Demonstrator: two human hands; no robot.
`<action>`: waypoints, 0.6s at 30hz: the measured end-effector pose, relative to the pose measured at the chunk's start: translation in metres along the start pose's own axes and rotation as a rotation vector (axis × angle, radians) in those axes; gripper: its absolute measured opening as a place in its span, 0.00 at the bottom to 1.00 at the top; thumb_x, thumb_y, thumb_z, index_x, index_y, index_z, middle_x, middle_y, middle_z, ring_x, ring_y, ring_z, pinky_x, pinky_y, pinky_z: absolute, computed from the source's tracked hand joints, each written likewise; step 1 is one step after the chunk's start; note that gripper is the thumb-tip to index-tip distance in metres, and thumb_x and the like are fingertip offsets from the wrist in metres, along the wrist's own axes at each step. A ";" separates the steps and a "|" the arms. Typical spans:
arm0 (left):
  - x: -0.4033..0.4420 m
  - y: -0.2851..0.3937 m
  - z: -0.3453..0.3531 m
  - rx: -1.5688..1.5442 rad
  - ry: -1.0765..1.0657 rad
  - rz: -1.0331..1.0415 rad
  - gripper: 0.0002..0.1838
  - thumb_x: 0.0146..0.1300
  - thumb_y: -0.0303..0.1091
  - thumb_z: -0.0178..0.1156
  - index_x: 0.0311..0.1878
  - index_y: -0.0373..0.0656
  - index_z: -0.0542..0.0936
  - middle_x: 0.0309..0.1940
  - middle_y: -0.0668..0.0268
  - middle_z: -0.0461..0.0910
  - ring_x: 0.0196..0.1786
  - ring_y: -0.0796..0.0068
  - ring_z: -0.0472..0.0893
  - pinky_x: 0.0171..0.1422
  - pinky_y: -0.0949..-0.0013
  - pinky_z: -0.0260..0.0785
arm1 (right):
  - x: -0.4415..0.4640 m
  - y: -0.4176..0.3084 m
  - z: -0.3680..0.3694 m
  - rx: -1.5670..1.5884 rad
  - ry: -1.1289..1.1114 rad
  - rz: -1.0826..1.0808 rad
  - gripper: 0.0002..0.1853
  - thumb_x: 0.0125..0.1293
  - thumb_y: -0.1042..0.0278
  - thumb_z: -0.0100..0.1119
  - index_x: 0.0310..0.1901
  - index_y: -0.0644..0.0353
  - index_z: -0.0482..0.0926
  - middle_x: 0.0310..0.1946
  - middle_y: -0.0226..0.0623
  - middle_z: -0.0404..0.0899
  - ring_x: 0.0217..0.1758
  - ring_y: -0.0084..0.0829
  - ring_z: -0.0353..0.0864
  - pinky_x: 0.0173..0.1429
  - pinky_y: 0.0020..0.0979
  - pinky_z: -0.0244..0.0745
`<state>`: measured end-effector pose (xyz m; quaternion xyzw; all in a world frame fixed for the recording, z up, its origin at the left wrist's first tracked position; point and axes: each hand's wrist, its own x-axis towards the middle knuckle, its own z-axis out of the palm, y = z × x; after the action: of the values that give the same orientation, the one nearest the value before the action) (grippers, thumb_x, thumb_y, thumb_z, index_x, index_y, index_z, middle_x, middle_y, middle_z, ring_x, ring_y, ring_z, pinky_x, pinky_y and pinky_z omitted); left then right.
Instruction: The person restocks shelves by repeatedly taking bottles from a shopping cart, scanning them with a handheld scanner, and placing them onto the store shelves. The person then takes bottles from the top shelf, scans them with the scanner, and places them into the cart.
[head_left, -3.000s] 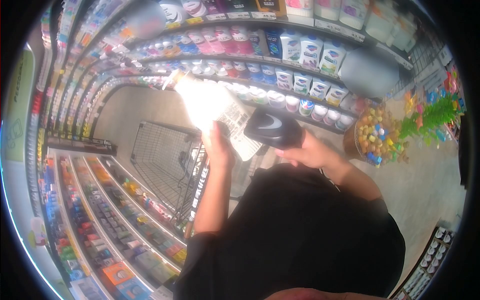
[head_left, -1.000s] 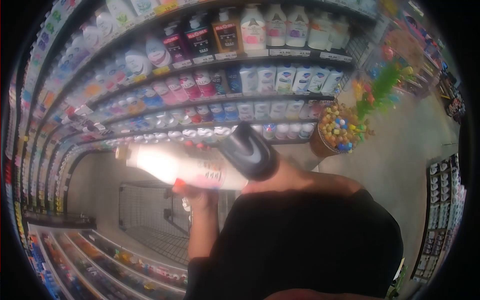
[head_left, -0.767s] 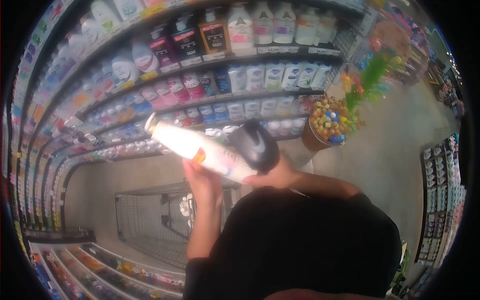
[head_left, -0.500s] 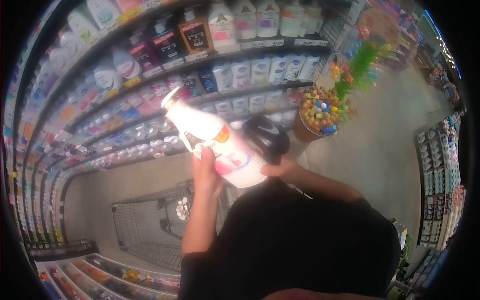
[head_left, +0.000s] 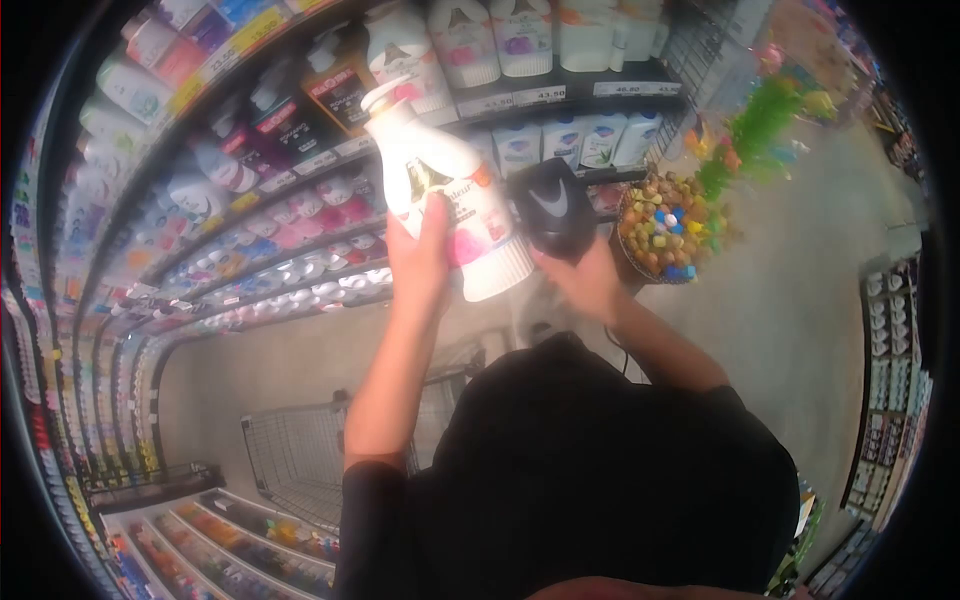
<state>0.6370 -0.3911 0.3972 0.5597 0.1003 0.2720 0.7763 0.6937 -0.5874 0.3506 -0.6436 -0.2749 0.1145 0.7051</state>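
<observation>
Bottle, tilted toward 11 o'clock, clasped by left hand; black device at bottle's 3 o'clock gripped by right hand. Drop could be caused by loosened left grip.

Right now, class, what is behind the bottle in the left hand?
Behind the top of the held bottle, another white bottle shows, partly covered; a dark bottle stands to its left. Whatever lies directly behind the held bottle's body is hidden.
</observation>
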 end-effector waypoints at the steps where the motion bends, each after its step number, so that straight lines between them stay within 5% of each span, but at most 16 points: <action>1: 0.012 -0.009 0.006 -0.028 -0.006 -0.019 0.26 0.73 0.39 0.58 0.67 0.33 0.66 0.57 0.59 0.76 0.55 0.74 0.76 0.61 0.67 0.69 | 0.014 0.002 -0.011 -0.051 -0.004 -0.090 0.18 0.66 0.74 0.66 0.56 0.65 0.78 0.47 0.34 0.83 0.37 0.16 0.78 0.39 0.22 0.76; 5: 0.049 -0.033 0.034 0.037 0.027 0.008 0.24 0.73 0.40 0.58 0.64 0.33 0.70 0.51 0.61 0.79 0.51 0.75 0.77 0.58 0.67 0.70 | 0.062 -0.016 -0.042 0.403 0.065 0.260 0.16 0.68 0.72 0.64 0.56 0.62 0.79 0.53 0.35 0.83 0.45 0.19 0.80 0.51 0.28 0.77; 9: 0.074 -0.040 0.051 0.472 0.034 0.175 0.30 0.60 0.39 0.68 0.61 0.35 0.73 0.47 0.63 0.80 0.48 0.75 0.77 0.56 0.68 0.70 | 0.099 -0.014 -0.054 0.552 0.036 0.174 0.19 0.70 0.73 0.62 0.62 0.59 0.75 0.55 0.33 0.80 0.52 0.20 0.78 0.52 0.30 0.78; 14: 0.114 -0.028 0.062 0.312 -0.194 0.338 0.37 0.47 0.39 0.77 0.61 0.38 0.75 0.50 0.61 0.78 0.52 0.68 0.78 0.59 0.63 0.71 | 0.124 -0.010 -0.053 0.549 0.012 -0.015 0.27 0.70 0.76 0.58 0.69 0.59 0.63 0.60 0.38 0.72 0.59 0.32 0.76 0.64 0.38 0.76; 17: 0.147 -0.007 0.066 0.833 -0.333 0.840 0.46 0.43 0.61 0.78 0.59 0.39 0.76 0.50 0.60 0.77 0.53 0.63 0.77 0.59 0.61 0.71 | 0.137 0.008 -0.053 0.556 0.094 -0.053 0.30 0.69 0.77 0.58 0.71 0.61 0.62 0.64 0.40 0.70 0.64 0.34 0.74 0.67 0.38 0.73; 18: 0.152 -0.010 0.069 0.800 -0.327 0.808 0.45 0.37 0.63 0.78 0.56 0.42 0.80 0.51 0.57 0.76 0.55 0.57 0.75 0.60 0.57 0.69 | 0.142 0.016 -0.055 0.560 0.133 -0.035 0.30 0.69 0.77 0.58 0.71 0.63 0.62 0.65 0.40 0.70 0.67 0.34 0.72 0.69 0.39 0.72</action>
<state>0.7980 -0.3681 0.4353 0.8375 -0.1468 0.3973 0.3451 0.8429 -0.5580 0.3684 -0.4250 -0.1967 0.1314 0.8737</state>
